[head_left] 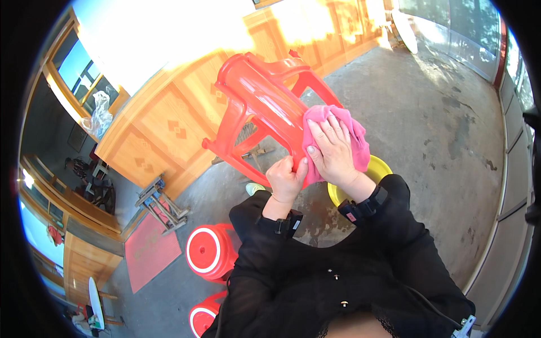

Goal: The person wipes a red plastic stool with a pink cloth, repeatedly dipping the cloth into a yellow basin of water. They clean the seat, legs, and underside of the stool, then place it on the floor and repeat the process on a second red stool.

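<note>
A red plastic armchair [270, 99] is tilted in front of me, its smooth surface shining. My left hand [285, 179] is curled over the chair's near edge, thumb up. In my right hand [334, 148] is a pink cloth [359, 137], pressed flat against the near right part of the chair. The fingers lie spread over the cloth, which hides the surface below it. Below my right forearm a yellow basin [380, 167] shows in part; its contents are hidden.
Two red plastic stools with white rings, one nearer [203, 250] and one lower [202, 321], stand at my left. Beyond them are a red doormat [152, 249] bearing writing and a folding wooden stool [162, 205]. Wood panelling [169, 122] rises behind the chair.
</note>
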Action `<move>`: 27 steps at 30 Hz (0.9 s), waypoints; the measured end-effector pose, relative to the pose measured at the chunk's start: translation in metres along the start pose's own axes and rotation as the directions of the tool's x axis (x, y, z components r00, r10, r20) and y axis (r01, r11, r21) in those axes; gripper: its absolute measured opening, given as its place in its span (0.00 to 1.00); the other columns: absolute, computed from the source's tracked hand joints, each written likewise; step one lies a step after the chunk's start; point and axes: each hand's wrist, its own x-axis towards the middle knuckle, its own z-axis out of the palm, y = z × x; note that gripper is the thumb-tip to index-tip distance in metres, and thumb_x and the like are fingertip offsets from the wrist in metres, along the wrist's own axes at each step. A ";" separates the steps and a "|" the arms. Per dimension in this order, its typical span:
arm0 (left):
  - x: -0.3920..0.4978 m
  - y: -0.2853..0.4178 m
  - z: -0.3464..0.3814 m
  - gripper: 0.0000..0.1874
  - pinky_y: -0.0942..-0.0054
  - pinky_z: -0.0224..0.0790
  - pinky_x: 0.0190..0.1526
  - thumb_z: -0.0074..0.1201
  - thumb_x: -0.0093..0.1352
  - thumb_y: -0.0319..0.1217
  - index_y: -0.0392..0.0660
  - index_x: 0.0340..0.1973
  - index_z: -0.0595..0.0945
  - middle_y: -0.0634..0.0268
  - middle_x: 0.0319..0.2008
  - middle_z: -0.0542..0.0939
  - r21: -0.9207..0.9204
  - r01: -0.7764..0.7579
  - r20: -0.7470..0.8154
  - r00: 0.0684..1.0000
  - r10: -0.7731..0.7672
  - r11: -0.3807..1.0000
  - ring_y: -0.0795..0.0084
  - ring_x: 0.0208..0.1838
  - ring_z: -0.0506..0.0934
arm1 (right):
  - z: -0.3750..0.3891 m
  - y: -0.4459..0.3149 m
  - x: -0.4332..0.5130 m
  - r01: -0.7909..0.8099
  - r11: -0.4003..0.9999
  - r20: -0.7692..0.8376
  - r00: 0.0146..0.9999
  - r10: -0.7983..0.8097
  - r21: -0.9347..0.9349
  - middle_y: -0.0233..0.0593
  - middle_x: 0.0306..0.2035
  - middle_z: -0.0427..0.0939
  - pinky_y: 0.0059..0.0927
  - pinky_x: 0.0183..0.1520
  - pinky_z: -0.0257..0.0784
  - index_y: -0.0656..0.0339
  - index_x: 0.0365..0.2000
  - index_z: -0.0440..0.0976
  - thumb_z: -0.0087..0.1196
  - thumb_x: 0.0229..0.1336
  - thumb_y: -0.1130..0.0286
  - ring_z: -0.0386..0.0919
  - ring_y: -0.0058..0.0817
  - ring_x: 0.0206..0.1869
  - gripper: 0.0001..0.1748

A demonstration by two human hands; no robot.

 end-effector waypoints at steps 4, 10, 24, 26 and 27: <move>0.000 0.000 -0.001 0.18 0.63 0.62 0.19 0.63 0.55 0.34 0.44 0.15 0.67 0.59 0.12 0.68 0.013 -0.066 -0.004 0.998 0.066 0.998 0.58 0.17 0.71 | -0.007 0.007 0.039 0.212 0.970 0.068 0.973 -0.221 0.119 0.56 0.62 0.59 0.48 0.67 0.52 0.58 0.60 0.62 0.56 0.53 0.68 0.55 0.54 0.66 0.33; -0.009 0.003 -0.001 0.24 0.65 0.61 0.16 0.67 0.53 0.38 0.45 0.12 0.64 0.62 0.09 0.66 -0.007 -0.054 0.051 0.997 0.055 0.998 0.60 0.14 0.70 | 0.007 0.015 0.123 0.196 0.956 0.197 0.950 -0.241 0.220 0.58 0.63 0.57 0.45 0.67 0.53 0.57 0.64 0.56 0.52 0.58 0.65 0.57 0.53 0.65 0.34; -0.016 0.003 -0.017 0.23 0.65 0.62 0.16 0.66 0.52 0.40 0.45 0.13 0.66 0.62 0.09 0.66 0.001 -0.100 0.163 0.982 0.099 0.995 0.61 0.14 0.70 | 0.012 0.022 0.100 0.359 0.933 0.133 0.926 -0.353 -0.020 0.47 0.57 0.66 0.43 0.66 0.56 0.62 0.53 0.70 0.54 0.53 0.70 0.58 0.45 0.65 0.24; -0.017 0.005 -0.018 0.23 0.66 0.62 0.16 0.66 0.52 0.41 0.45 0.13 0.66 0.62 0.09 0.66 -0.012 -0.103 0.159 0.982 0.104 0.995 0.61 0.13 0.70 | 0.016 0.026 0.127 0.351 0.936 0.106 0.931 -0.348 -0.011 0.46 0.54 0.67 0.43 0.65 0.57 0.62 0.51 0.71 0.54 0.53 0.70 0.59 0.44 0.64 0.22; -0.017 0.005 -0.018 0.23 0.66 0.62 0.17 0.66 0.52 0.41 0.45 0.13 0.67 0.62 0.09 0.66 -0.016 -0.095 0.151 0.984 0.097 0.995 0.61 0.14 0.70 | 0.017 0.025 0.134 0.364 0.931 0.075 0.929 -0.363 -0.001 0.46 0.53 0.68 0.43 0.65 0.57 0.62 0.50 0.71 0.54 0.53 0.70 0.60 0.44 0.63 0.21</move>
